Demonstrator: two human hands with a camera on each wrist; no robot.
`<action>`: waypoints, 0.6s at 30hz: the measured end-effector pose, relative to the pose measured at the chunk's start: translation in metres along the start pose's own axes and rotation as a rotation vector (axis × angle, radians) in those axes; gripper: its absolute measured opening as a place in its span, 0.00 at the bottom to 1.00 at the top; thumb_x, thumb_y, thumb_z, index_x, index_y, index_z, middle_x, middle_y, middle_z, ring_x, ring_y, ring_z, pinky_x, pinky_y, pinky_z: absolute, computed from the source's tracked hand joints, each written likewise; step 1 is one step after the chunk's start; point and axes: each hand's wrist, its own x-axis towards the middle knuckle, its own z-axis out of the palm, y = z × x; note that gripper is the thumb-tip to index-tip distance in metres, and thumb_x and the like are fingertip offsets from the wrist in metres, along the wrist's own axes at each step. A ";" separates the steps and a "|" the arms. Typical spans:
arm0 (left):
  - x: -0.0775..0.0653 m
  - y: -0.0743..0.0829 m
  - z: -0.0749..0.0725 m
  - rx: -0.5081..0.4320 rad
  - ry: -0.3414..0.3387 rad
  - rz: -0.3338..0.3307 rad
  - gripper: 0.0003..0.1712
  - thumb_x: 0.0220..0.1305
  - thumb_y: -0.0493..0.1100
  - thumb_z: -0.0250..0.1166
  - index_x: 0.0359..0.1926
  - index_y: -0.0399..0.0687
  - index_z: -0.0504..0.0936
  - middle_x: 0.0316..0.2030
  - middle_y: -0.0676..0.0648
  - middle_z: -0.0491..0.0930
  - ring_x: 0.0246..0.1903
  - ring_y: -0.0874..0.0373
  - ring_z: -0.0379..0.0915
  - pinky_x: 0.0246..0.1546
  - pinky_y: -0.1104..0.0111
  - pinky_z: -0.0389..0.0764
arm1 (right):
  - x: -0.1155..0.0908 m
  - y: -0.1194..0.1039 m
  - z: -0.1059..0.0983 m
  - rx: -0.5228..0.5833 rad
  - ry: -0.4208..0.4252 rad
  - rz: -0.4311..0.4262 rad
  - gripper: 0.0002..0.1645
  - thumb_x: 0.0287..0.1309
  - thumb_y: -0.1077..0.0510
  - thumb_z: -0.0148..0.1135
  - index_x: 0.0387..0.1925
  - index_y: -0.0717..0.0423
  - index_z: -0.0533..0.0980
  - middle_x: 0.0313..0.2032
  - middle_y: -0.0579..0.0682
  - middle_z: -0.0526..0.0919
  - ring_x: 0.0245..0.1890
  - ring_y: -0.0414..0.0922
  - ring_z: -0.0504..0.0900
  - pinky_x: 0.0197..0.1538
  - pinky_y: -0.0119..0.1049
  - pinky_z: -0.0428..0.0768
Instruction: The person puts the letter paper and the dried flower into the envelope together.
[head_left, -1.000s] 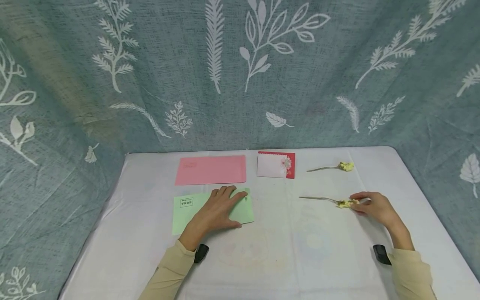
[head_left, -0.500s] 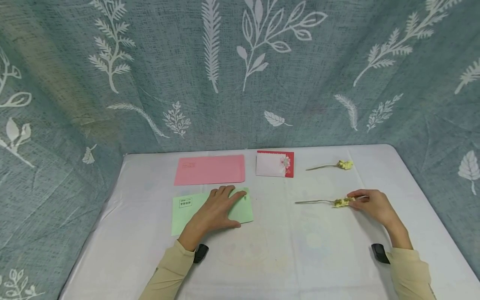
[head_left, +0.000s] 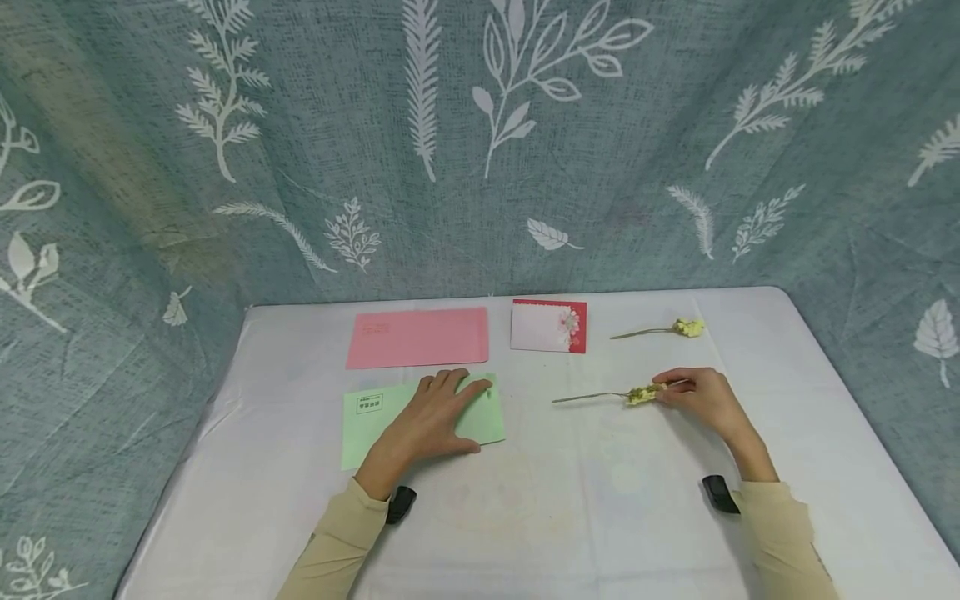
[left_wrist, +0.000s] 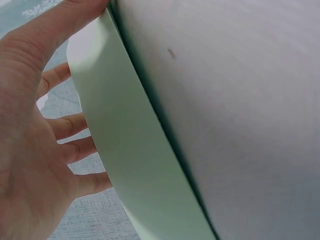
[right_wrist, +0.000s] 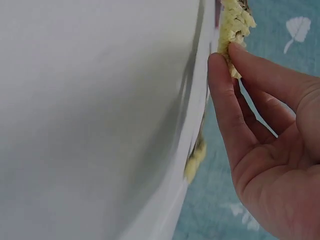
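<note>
My left hand [head_left: 433,421] spans a green envelope [head_left: 491,412] on the table, thumb at the near edge, other fingers over the far edge. In the left wrist view the fingertips disappear behind the pale green envelope [left_wrist: 120,115]. Between thumb and fingertips, my right hand [head_left: 701,396] pinches a yellow dried flower [head_left: 641,394] by its bloom; the thin stem points left toward the envelope. Close up in the right wrist view, the right hand [right_wrist: 272,120] holds the crinkled yellow bloom [right_wrist: 235,25] at its tip.
Behind the green envelope lies a pink envelope [head_left: 417,338]. A white and red card [head_left: 540,327] with a floral print is to its right. Farther right rests a second yellow flower [head_left: 688,327]. A patterned curtain [head_left: 450,208] hangs behind the white table [head_left: 540,525].
My right hand has moved left with the yellow flower, bringing the stem nearer the green envelope. The left hand has stayed in place on the envelope.
</note>
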 end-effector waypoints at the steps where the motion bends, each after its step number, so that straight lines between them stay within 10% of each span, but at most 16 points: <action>1: 0.000 0.000 0.000 -0.003 -0.002 0.000 0.53 0.40 0.61 0.80 0.68 0.55 0.68 0.61 0.40 0.68 0.58 0.44 0.66 0.57 0.48 0.68 | 0.001 -0.002 0.003 0.016 -0.005 -0.006 0.15 0.58 0.62 0.68 0.46 0.66 0.82 0.35 0.56 0.87 0.34 0.46 0.84 0.34 0.31 0.79; 18: 0.002 0.000 -0.003 -0.047 -0.022 -0.007 0.53 0.41 0.60 0.80 0.68 0.54 0.68 0.62 0.39 0.67 0.60 0.43 0.65 0.57 0.47 0.67 | 0.025 -0.041 0.049 0.051 -0.031 -0.070 0.11 0.57 0.65 0.68 0.42 0.66 0.84 0.38 0.59 0.86 0.35 0.49 0.84 0.34 0.33 0.81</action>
